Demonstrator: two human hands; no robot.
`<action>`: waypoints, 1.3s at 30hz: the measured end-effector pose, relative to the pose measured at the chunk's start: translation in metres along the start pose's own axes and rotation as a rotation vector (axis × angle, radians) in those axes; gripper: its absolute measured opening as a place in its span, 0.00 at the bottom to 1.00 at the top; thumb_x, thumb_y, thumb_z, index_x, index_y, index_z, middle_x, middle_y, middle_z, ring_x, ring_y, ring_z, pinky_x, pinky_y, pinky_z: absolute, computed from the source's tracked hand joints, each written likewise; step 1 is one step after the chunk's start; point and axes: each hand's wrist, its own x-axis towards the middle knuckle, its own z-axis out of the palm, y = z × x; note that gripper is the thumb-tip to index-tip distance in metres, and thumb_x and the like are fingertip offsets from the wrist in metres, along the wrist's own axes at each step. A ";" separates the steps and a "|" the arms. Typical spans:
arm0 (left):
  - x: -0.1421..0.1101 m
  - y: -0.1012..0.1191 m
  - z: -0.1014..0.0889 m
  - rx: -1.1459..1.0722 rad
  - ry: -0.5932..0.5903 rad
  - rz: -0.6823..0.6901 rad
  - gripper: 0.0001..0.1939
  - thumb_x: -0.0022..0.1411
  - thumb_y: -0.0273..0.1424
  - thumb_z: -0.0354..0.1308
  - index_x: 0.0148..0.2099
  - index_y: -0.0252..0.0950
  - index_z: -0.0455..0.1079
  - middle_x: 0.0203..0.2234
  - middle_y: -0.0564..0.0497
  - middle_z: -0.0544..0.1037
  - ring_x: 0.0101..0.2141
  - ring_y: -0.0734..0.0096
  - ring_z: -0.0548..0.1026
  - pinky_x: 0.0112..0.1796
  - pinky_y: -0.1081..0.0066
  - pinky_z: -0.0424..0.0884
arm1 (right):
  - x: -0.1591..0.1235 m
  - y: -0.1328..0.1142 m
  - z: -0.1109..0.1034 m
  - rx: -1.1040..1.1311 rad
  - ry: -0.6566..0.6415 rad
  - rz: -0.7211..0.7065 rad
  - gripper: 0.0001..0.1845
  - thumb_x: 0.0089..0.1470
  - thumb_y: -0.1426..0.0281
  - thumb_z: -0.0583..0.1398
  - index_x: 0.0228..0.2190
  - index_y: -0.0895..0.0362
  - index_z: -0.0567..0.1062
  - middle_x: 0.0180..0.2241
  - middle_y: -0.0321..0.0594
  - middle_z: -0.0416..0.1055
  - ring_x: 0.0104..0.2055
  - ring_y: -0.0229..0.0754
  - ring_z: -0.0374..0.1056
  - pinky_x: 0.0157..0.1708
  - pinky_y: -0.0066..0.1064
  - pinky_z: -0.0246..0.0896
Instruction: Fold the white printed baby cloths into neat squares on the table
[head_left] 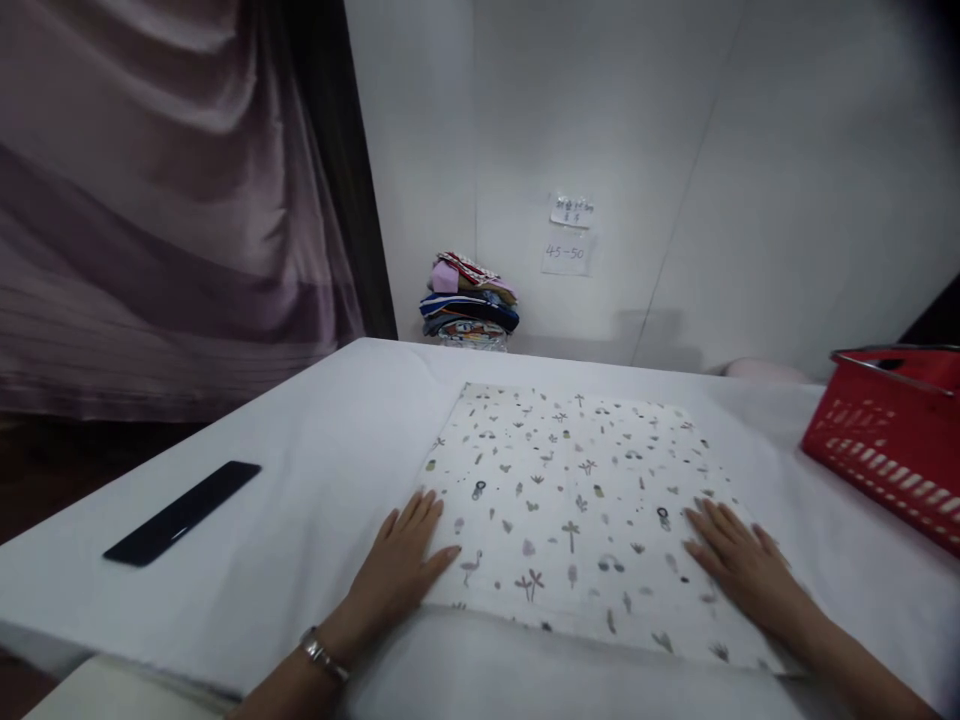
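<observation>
A white cloth (547, 500) printed with small palms, flamingos and rainbows is spread out flat on the white-covered table. My left hand (405, 555) lies flat with fingers stretched at the cloth's left edge, near its front corner. On the right side, my right hand (739, 565) rests palm down on the cloth, fingers extended and slightly apart. Neither hand grips anything. The cloth's front edge runs between my forearms and looks fairly straight.
At the right stands a red plastic basket (885, 430) with a metal handle. A dark flat phone-like slab (182, 512) lies on the table's left part. Folded fabrics (470, 300) are stacked behind the far edge. Paper signs (566, 250) hang on the wall; a pink curtain (165, 200) covers the left.
</observation>
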 end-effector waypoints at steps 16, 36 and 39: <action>-0.036 -0.015 0.000 0.013 0.320 0.311 0.25 0.59 0.44 0.52 0.57 0.45 0.62 0.57 0.50 0.64 0.55 0.58 0.63 0.52 0.57 0.63 | -0.062 0.013 -0.025 0.173 -0.007 -0.108 0.29 0.58 0.53 0.48 0.58 0.49 0.60 0.62 0.36 0.48 0.64 0.48 0.43 0.60 0.47 0.44; -0.032 -0.019 -0.034 -0.338 0.217 -0.295 0.23 0.59 0.44 0.47 0.51 0.38 0.69 0.46 0.49 0.75 0.43 0.63 0.74 0.42 0.68 0.71 | -0.042 -0.054 -0.049 0.206 -0.014 -0.247 0.29 0.60 0.55 0.47 0.60 0.48 0.54 0.63 0.37 0.44 0.64 0.49 0.41 0.61 0.52 0.39; -0.011 -0.009 -0.042 -0.299 0.099 -0.387 0.28 0.58 0.43 0.46 0.55 0.32 0.63 0.46 0.43 0.74 0.43 0.60 0.74 0.42 0.67 0.69 | -0.007 -0.102 -0.069 0.247 -0.052 -0.285 0.32 0.60 0.53 0.44 0.61 0.53 0.51 0.64 0.38 0.41 0.65 0.47 0.36 0.62 0.49 0.36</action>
